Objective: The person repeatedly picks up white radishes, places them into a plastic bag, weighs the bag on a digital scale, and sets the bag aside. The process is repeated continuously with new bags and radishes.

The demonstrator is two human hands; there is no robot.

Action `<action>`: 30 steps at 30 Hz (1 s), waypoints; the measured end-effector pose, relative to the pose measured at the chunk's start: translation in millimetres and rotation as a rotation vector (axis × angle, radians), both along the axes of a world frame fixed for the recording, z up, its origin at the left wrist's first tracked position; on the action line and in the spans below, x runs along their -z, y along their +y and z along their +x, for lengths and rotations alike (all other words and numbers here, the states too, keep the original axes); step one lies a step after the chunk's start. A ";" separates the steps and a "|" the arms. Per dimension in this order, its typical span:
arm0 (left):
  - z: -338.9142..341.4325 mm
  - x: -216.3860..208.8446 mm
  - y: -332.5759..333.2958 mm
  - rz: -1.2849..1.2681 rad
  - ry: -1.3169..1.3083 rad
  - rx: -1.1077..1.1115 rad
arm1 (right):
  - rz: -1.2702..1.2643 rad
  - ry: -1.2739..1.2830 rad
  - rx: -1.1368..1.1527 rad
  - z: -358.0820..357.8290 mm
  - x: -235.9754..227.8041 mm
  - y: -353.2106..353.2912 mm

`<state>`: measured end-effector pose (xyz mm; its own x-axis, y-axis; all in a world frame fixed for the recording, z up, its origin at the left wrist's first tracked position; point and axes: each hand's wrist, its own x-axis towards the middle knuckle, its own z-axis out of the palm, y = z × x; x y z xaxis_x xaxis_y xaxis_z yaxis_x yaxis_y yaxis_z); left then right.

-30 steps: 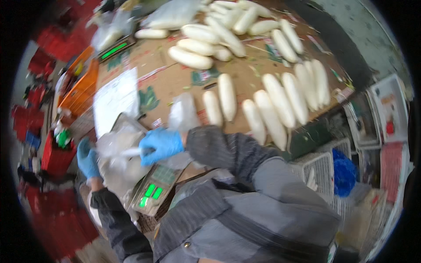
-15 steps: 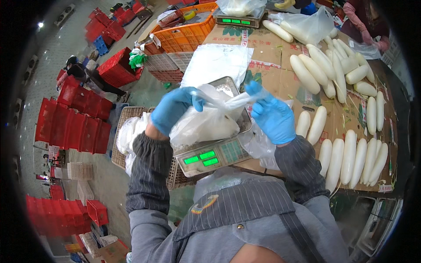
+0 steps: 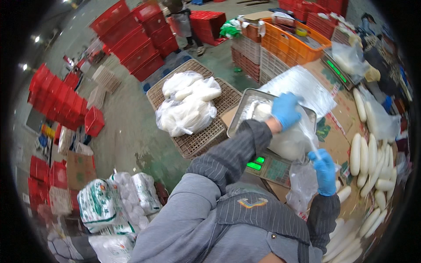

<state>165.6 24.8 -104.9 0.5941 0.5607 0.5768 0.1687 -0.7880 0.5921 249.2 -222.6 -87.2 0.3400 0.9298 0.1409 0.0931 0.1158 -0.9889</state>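
Observation:
A clear plastic bag (image 3: pixel 286 145) with pale contents rests on the metal tray of a digital scale (image 3: pixel 272 168) with green lit figures. My left hand (image 3: pixel 286 111), in a blue glove, is closed on the bag's top at the far side. My right hand (image 3: pixel 324 173), gloved alike, pinches a stretched strip of the bag nearer to me. The strip runs taut between the two hands. Loose empty plastic bags (image 3: pixel 302 182) lie by the scale's right edge. White radishes (image 3: pixel 365 155) are spread over the cardboard-covered table on the right.
Filled bags (image 3: pixel 188 105) lie on a brown plastic crate (image 3: pixel 190 149) left of the scale. Beyond the scale are a white sheet (image 3: pixel 302 87), an orange crate (image 3: pixel 291 41) and a second scale (image 3: pixel 340 70). Stacked red crates (image 3: pixel 136 41) stand on the floor; packaged bundles (image 3: pixel 101 204) sit lower left.
My view has swung left, bringing the crate of filled bags into full sight. The hands still hold the bag's top; the right has come lower, the left lies farther over the tray.

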 end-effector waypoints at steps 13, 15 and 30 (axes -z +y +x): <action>-131.0 -95.6 151.8 0.685 -0.176 -0.076 | 0.310 -0.454 0.097 -30.2 -163.6 79.2; -176.6 -139.8 170.5 0.042 0.152 -0.202 | 0.197 -0.423 0.157 -13.4 -146.2 36.6; -294.1 58.6 348.1 -0.096 0.746 -0.212 | -0.610 -0.858 1.040 -73.4 90.0 -72.2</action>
<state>-128.5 372.9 -163.5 0.6802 0.7330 0.0102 0.6903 -0.6452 0.3274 175.7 -294.8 -177.1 0.8921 0.3142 0.3246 0.4392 -0.7713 -0.4605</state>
